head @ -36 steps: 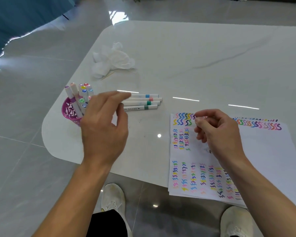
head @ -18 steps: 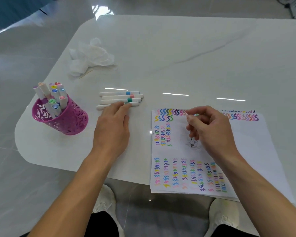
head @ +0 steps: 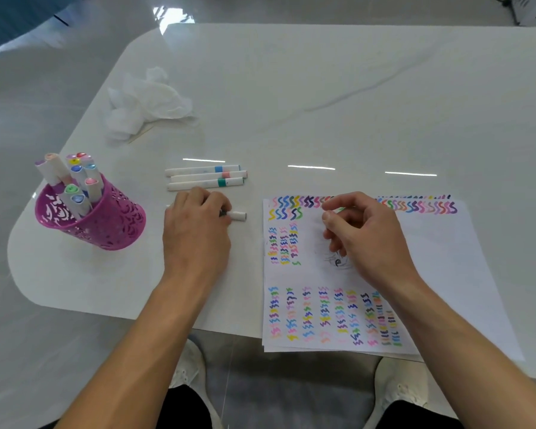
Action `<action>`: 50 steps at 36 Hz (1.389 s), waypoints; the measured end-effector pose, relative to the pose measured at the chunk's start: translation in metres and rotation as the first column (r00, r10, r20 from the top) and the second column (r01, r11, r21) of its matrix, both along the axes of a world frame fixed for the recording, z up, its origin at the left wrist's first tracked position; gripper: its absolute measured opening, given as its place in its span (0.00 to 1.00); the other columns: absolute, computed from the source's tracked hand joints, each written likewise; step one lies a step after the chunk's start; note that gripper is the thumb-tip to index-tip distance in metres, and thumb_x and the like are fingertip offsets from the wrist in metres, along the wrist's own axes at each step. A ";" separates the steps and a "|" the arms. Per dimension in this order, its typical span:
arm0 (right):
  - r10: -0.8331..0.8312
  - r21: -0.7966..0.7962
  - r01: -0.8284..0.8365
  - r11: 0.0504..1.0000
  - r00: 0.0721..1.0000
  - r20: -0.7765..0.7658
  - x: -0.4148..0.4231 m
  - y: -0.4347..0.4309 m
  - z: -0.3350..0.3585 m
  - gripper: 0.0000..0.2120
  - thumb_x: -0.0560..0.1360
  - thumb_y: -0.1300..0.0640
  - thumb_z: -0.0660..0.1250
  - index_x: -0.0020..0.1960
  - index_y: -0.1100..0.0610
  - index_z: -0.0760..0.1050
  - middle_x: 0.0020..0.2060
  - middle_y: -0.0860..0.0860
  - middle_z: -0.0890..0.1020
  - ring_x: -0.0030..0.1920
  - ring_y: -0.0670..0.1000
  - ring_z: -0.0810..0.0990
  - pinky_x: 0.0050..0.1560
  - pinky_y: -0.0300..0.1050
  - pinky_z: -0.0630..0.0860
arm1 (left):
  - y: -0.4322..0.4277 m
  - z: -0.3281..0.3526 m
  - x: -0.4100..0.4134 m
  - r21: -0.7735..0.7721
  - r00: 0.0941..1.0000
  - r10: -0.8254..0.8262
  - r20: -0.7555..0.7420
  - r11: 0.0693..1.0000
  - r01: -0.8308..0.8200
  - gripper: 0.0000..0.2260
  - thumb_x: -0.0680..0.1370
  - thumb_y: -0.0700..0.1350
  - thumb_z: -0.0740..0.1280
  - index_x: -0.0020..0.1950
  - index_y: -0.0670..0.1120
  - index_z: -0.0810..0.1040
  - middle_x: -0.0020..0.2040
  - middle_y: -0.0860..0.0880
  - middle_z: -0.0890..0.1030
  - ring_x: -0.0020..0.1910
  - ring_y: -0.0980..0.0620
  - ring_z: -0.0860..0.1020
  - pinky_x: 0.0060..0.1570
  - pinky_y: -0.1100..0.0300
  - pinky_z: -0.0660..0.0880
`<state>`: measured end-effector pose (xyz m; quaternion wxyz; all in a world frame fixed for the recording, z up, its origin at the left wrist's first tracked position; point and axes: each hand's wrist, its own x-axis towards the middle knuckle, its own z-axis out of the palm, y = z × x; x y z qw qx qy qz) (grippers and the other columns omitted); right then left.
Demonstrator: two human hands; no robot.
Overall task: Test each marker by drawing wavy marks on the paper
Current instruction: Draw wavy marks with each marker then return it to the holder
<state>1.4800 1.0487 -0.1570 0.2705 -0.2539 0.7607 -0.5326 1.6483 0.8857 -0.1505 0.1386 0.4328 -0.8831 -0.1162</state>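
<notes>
My left hand point(head: 198, 230) is curled over a white marker point(head: 238, 216) lying on the table, just left of the paper; only the marker's right end sticks out past my fingers. Three more white markers point(head: 205, 176) lie side by side beyond that hand, with blue, pink and teal bands. My right hand point(head: 365, 236) hovers over the upper middle of the paper point(head: 446, 274), thumb and fingers pinched on a small green object point(head: 341, 209) that is mostly hidden. Rows of coloured wavy marks cover the paper's top edge, left side and bottom.
A purple cut-out pen cup point(head: 112, 224) holding several capped markers stands at the table's left corner. A crumpled white tissue point(head: 149, 103) lies behind it. The white table's point(head: 322, 88) front edge runs under the paper, which overhangs it slightly.
My left hand dropped from above the marker row, closed on the nearest marker and pulled it toward me, away from the other three. My right hand stayed pinched over the paper.
</notes>
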 end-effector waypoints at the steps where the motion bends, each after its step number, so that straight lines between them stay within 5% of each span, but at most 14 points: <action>1: 0.001 0.000 -0.001 1.000 1.000 0.002 0.000 0.000 0.000 0.04 0.80 0.61 0.70 0.51 0.54 0.82 0.33 0.51 0.85 0.28 0.46 0.80 0.31 0.37 0.75 | 0.000 0.000 0.000 0.005 1.000 -0.009 0.005 1.000 0.009 0.05 0.77 0.40 0.72 0.53 0.45 0.82 0.52 0.46 0.80 0.55 0.44 0.73 0.55 0.50 0.69; 8: 0.016 -0.014 -0.016 1.000 1.000 0.006 0.002 -0.001 0.003 0.04 0.80 0.61 0.71 0.50 0.53 0.82 0.33 0.51 0.85 0.28 0.45 0.80 0.31 0.36 0.75 | 0.006 0.007 -0.005 -0.007 0.987 -0.093 -0.135 0.996 0.093 0.05 0.77 0.38 0.71 0.51 0.44 0.80 0.50 0.48 0.81 0.52 0.45 0.74 0.54 0.51 0.72; 15: 0.066 -0.123 -0.069 0.990 0.997 -0.028 0.009 -0.001 0.011 0.06 0.80 0.62 0.71 0.49 0.52 0.82 0.33 0.52 0.84 0.29 0.46 0.80 0.32 0.36 0.75 | 0.018 0.025 -0.012 0.070 0.887 -0.183 -0.424 0.970 0.233 0.07 0.79 0.41 0.69 0.53 0.53 0.75 0.47 0.56 0.78 0.46 0.60 0.73 0.44 0.74 0.66; 22: 0.183 -0.166 -0.218 0.962 0.962 -0.203 0.018 -0.004 0.021 0.09 0.78 0.58 0.75 0.58 0.50 0.83 0.45 0.45 0.86 0.49 0.48 0.86 0.50 0.43 0.82 | 0.033 0.035 -0.014 0.105 0.771 -0.282 -0.571 0.906 0.409 0.22 0.81 0.38 0.65 0.73 0.57 0.72 0.54 0.55 0.80 0.53 0.49 0.79 0.51 0.61 0.76; 25: 0.251 -0.118 -0.290 0.950 0.931 -0.266 0.021 -0.004 0.022 0.16 0.77 0.50 0.76 0.64 0.47 0.81 0.53 0.41 0.86 0.58 0.44 0.83 0.58 0.39 0.79 | 0.040 0.037 -0.015 0.158 0.736 -0.244 -0.631 0.889 0.430 0.18 0.81 0.38 0.66 0.69 0.53 0.75 0.54 0.56 0.81 0.55 0.51 0.81 0.52 0.58 0.79; 28: 0.259 -0.072 -0.292 0.954 0.918 -0.299 0.023 -0.005 0.020 0.17 0.76 0.43 0.75 0.64 0.43 0.79 0.52 0.39 0.85 0.57 0.40 0.83 0.58 0.33 0.77 | 0.044 0.036 -0.016 0.247 0.712 -0.167 -0.682 0.864 0.439 0.15 0.79 0.39 0.69 0.64 0.50 0.77 0.50 0.56 0.83 0.52 0.53 0.83 0.53 0.61 0.79; 34: 0.233 -0.027 -0.265 0.964 0.889 -0.394 0.018 -0.002 0.018 0.08 0.80 0.50 0.72 0.58 0.48 0.83 0.44 0.37 0.84 0.47 0.39 0.83 0.48 0.29 0.75 | 0.043 0.031 -0.014 0.268 0.779 -0.153 -0.608 0.884 0.383 0.07 0.80 0.46 0.70 0.57 0.51 0.77 0.45 0.56 0.84 0.47 0.55 0.84 0.48 0.60 0.81; 40: 0.412 0.237 -0.338 0.911 0.704 -0.579 0.015 0.002 0.013 0.12 0.85 0.53 0.64 0.64 0.54 0.82 0.50 0.49 0.82 0.53 0.49 0.78 0.54 0.46 0.76 | 0.033 0.023 -0.011 0.229 0.893 -0.323 -0.313 0.887 0.400 0.02 0.81 0.51 0.67 0.52 0.55 0.78 0.40 0.57 0.80 0.39 0.57 0.77 0.39 0.64 0.73; 45: 0.498 0.399 -0.309 0.864 0.648 -0.576 0.016 0.003 0.015 0.18 0.84 0.43 0.59 0.63 0.52 0.81 0.50 0.48 0.82 0.50 0.51 0.79 0.47 0.42 0.70 | 0.038 0.021 -0.013 0.230 0.899 -0.397 -0.186 0.872 0.432 0.09 0.82 0.49 0.64 0.59 0.54 0.81 0.50 0.58 0.82 0.46 0.61 0.76 0.43 0.75 0.68; 50: 0.539 0.448 -0.314 0.837 0.618 -0.573 0.016 0.005 0.014 0.21 0.83 0.38 0.51 0.54 0.50 0.76 0.41 0.44 0.80 0.38 0.50 0.77 0.39 0.51 0.76 | 0.038 0.019 -0.013 0.246 0.905 -0.356 -0.234 0.878 0.409 0.08 0.81 0.45 0.67 0.57 0.53 0.84 0.47 0.59 0.83 0.41 0.65 0.77 0.42 0.76 0.68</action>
